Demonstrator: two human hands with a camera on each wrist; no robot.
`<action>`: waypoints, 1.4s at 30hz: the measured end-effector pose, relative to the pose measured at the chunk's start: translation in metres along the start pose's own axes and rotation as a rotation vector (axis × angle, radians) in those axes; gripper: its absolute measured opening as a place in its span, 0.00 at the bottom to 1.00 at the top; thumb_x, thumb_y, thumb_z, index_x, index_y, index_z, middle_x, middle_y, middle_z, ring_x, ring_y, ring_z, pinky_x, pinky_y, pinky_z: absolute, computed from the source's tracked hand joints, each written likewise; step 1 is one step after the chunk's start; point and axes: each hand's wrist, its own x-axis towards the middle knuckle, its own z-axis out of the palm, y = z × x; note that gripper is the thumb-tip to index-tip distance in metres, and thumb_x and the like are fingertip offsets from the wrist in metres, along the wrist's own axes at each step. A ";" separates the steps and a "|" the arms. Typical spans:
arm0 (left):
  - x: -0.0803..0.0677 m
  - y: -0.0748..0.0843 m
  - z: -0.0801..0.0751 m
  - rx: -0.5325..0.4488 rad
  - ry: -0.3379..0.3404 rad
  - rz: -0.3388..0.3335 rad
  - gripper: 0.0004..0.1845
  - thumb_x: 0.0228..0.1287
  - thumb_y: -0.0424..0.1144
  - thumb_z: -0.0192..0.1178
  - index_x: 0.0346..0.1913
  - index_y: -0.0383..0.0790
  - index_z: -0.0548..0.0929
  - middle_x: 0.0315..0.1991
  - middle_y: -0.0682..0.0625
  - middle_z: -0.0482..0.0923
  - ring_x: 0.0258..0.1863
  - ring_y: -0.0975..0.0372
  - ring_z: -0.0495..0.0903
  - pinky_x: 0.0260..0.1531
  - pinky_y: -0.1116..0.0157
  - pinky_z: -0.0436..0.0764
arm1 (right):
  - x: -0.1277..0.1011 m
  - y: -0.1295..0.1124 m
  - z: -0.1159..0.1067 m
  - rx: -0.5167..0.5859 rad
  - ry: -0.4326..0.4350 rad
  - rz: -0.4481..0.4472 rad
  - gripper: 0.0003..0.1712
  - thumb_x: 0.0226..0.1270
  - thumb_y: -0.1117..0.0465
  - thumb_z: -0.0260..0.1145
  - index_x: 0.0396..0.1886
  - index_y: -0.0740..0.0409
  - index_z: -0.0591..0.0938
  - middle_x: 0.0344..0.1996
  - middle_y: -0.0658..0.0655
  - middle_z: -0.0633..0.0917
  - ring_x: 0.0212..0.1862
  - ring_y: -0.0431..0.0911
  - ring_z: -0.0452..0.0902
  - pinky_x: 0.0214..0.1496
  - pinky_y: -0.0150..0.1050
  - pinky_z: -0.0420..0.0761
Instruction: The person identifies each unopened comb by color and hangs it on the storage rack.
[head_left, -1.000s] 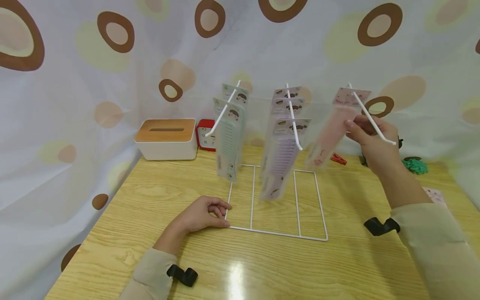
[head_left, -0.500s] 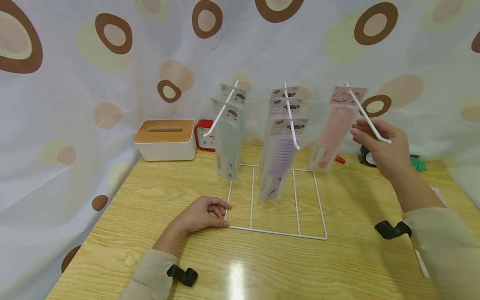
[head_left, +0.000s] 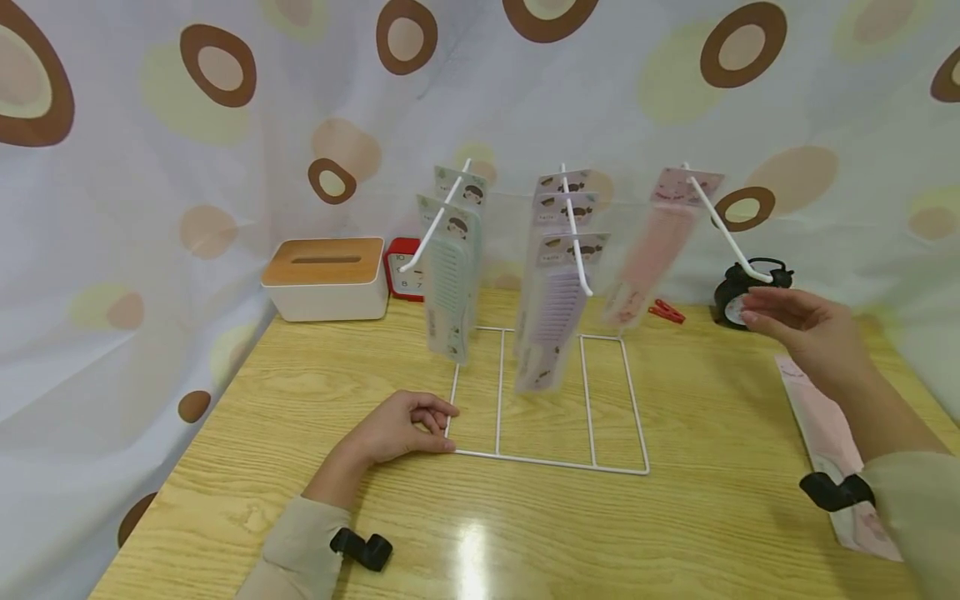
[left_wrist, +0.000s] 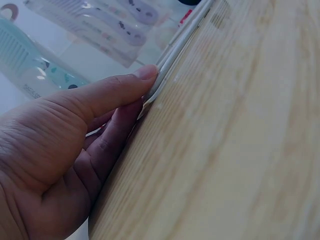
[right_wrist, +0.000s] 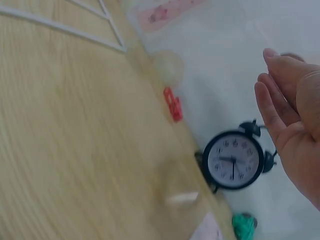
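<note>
My left hand (head_left: pixel 405 427) grips the front left corner of a white wire display rack (head_left: pixel 547 461); in the left wrist view its thumb (left_wrist: pixel 122 90) presses on the wire, with fingers curled beside it. Green comb packs (head_left: pixel 448 283) hang from the left hook, several purple comb packs (head_left: pixel 558 308) from the middle one. On the right hook hangs one pink comb pack (head_left: pixel 660 237), tilted. Right of that hook, my right hand (head_left: pixel 817 337) is in the air with nothing in it, fingers extended. Below it, another pink comb pack (head_left: pixel 817 412) lies on the table, partly behind the forearm.
Along the back of the table stand a tissue box (head_left: pixel 324 279) with a wooden lid, a red clock (head_left: pixel 403 268) and a black alarm clock (head_left: pixel 731 300). A red clip (head_left: pixel 666 312) lies near the curtain. A green bundle (right_wrist: pixel 244 226) shows in the right wrist view.
My right hand has let go of the hanging pink comb pack and moved right and down, away from the hook. The pack swings slightly. My left hand keeps its grip on the rack corner.
</note>
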 end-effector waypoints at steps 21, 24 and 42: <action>-0.002 -0.003 0.000 -0.008 -0.003 -0.004 0.25 0.53 0.36 0.77 0.54 0.36 0.84 0.34 0.49 0.83 0.33 0.63 0.81 0.40 0.69 0.80 | -0.033 0.094 -0.052 -0.523 -0.044 0.073 0.28 0.70 0.62 0.67 0.66 0.69 0.74 0.43 0.15 0.71 0.41 0.08 0.67 0.37 0.13 0.73; -0.002 -0.003 0.001 -0.006 -0.003 -0.008 0.25 0.53 0.37 0.77 0.55 0.37 0.84 0.34 0.50 0.83 0.34 0.62 0.81 0.41 0.69 0.80 | -0.035 0.100 -0.055 -0.583 -0.072 0.104 0.32 0.68 0.58 0.69 0.68 0.66 0.73 0.43 0.14 0.68 0.39 0.07 0.64 0.36 0.13 0.72; 0.000 0.001 -0.002 0.015 -0.001 0.008 0.25 0.53 0.37 0.77 0.54 0.36 0.84 0.35 0.49 0.82 0.33 0.63 0.81 0.42 0.69 0.79 | -0.024 0.096 -0.062 -0.691 -0.212 0.105 0.40 0.57 0.51 0.78 0.65 0.66 0.76 0.49 0.69 0.84 0.31 0.25 0.72 0.29 0.29 0.74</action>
